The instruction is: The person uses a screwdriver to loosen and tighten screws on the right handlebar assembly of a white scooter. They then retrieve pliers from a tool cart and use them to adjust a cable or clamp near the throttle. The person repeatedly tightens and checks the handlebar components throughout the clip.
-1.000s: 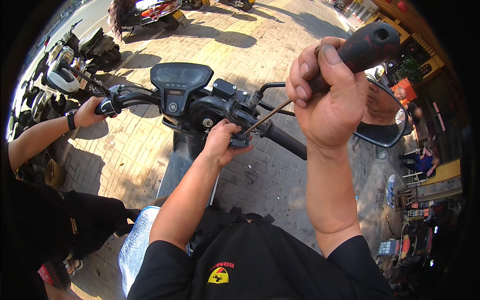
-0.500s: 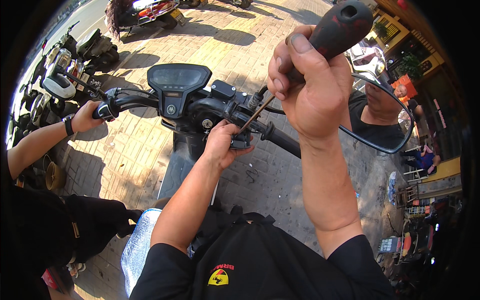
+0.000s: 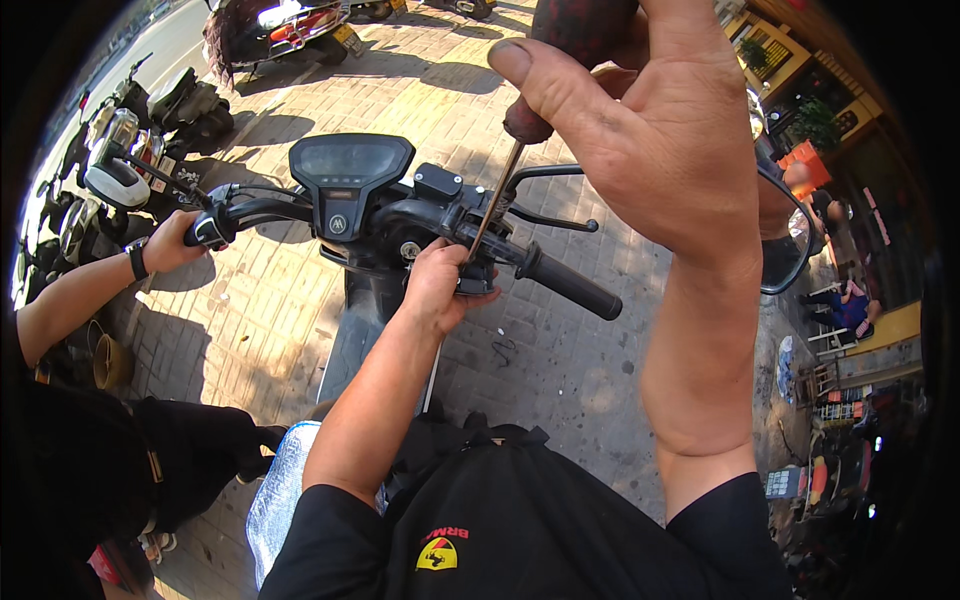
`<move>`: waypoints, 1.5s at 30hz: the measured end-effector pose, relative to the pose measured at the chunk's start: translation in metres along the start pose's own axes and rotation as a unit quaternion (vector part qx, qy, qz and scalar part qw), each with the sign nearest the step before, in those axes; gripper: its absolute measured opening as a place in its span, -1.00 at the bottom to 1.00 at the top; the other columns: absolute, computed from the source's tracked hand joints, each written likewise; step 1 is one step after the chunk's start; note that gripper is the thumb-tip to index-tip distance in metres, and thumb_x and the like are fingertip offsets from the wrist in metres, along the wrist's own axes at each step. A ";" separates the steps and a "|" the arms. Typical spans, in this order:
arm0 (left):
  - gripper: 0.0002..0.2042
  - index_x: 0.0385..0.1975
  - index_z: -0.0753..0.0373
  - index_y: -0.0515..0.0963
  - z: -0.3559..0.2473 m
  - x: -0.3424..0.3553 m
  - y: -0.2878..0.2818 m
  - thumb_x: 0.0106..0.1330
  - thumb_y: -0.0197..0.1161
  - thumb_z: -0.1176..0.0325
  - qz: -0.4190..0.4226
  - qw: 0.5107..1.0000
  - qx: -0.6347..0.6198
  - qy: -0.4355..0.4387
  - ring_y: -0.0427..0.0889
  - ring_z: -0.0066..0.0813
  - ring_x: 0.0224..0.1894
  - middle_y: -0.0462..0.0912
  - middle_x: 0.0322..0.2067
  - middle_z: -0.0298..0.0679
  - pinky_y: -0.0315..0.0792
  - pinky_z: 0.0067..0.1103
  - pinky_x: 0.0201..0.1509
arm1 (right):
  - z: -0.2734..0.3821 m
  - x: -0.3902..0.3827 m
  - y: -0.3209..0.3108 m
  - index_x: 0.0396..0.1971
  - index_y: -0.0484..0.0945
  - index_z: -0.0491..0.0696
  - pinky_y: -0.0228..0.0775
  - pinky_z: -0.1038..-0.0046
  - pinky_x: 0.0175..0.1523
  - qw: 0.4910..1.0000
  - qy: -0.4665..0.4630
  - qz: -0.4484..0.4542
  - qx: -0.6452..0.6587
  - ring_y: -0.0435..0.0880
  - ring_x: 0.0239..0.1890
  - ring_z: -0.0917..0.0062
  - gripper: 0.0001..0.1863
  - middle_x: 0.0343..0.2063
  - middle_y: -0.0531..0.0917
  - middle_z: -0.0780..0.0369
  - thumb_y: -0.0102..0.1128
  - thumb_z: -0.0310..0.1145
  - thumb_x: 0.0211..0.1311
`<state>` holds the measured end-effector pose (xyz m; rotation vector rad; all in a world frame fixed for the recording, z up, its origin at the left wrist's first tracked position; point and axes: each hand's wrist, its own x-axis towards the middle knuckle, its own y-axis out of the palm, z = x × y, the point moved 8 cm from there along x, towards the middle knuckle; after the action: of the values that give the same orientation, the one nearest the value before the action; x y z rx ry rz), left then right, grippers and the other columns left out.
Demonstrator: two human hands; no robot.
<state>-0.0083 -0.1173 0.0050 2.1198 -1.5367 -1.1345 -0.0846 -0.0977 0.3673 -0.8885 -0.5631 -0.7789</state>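
Dark red and worn, the rounded grip of a long screwdriver [image 3: 560, 60] sits inside the right hand [image 3: 670, 150], whose fingers are wrapped tight around it, thumb [image 3: 560, 85] stretched along the side of the grip. From below that thumb the thin steel shaft [image 3: 492, 205] slants down and to the left, and its tip ends just above the fingertips of the left hand [image 3: 440, 285]. The left hand is curled around the black plastic switch housing [image 3: 470, 265] on the right side of a black scooter handlebar [image 3: 420, 220]; its fingers are closed on the housing's underside and front, so the tip's exact seat is hidden behind them. Just beyond the knuckles, toward the person's right, the ribbed black rubber handgrip [image 3: 570, 285] juts out, with the curved black brake lever [image 3: 550, 195] arching above it and passing behind the shaft. To the left of the left hand's fingers stands the dark hexagonal instrument panel [image 3: 350, 175], and beside it a small black box-shaped reservoir [image 3: 437, 183]. At the far end of the bar, well apart from both hands, another person's hand [image 3: 175, 242] with a dark wristband closes over the opposite grip. Behind the right wrist hangs a round mirror with a black rim [image 3: 790, 250]. Grey brick paving [image 3: 560, 370] lies under everything.
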 end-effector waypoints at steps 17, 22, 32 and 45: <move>-0.83 -0.15 0.28 0.44 -0.007 0.001 0.001 0.28 0.01 0.50 0.001 1.000 0.026 0.008 0.67 -0.15 -0.24 0.60 -0.26 -0.07 0.61 -0.07 -0.18 | 0.014 0.000 -0.010 0.04 0.49 -0.23 0.47 0.56 -0.45 0.996 0.062 -0.038 -0.057 0.66 -0.54 0.63 -0.48 -0.56 0.66 0.20 0.45 -0.56 0.04; -0.83 -0.15 0.28 0.44 -0.008 0.001 0.003 0.30 0.01 0.50 -0.008 0.999 0.031 0.012 0.68 -0.16 -0.26 0.61 -0.25 -0.06 0.61 -0.10 -0.20 | 0.028 -0.002 -0.004 0.08 0.45 -0.26 0.51 0.55 -0.40 0.977 -0.084 0.002 -0.196 0.70 -0.44 0.57 -0.49 -0.39 0.68 0.12 0.38 -0.58 0.10; -0.81 -0.10 0.27 0.44 -0.008 -0.003 0.003 0.32 0.01 0.49 -0.012 0.999 0.034 0.020 0.67 -0.22 -0.28 0.59 -0.28 -0.12 0.62 -0.13 -0.25 | 0.021 0.000 -0.008 -0.01 0.48 -0.25 0.54 0.55 -0.37 0.997 0.081 -0.010 -0.007 0.72 -0.43 0.56 -0.53 -0.48 0.67 0.12 0.43 -0.54 0.07; -0.84 -0.13 0.25 0.43 -0.006 -0.001 0.001 0.33 0.01 0.47 -0.019 0.999 0.037 0.023 0.66 -0.25 -0.31 0.58 -0.30 -0.16 0.62 -0.14 -0.27 | 0.023 0.009 0.000 0.15 0.38 -0.19 0.49 0.55 -0.44 0.959 -0.171 -0.033 -0.225 0.69 -0.44 0.59 -0.46 -0.36 0.65 0.12 0.30 -0.59 0.13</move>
<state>-0.0042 -0.1180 0.0098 2.2158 -1.5458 -1.0493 -0.0815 -0.0812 0.3856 -1.4505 -0.7361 -0.8347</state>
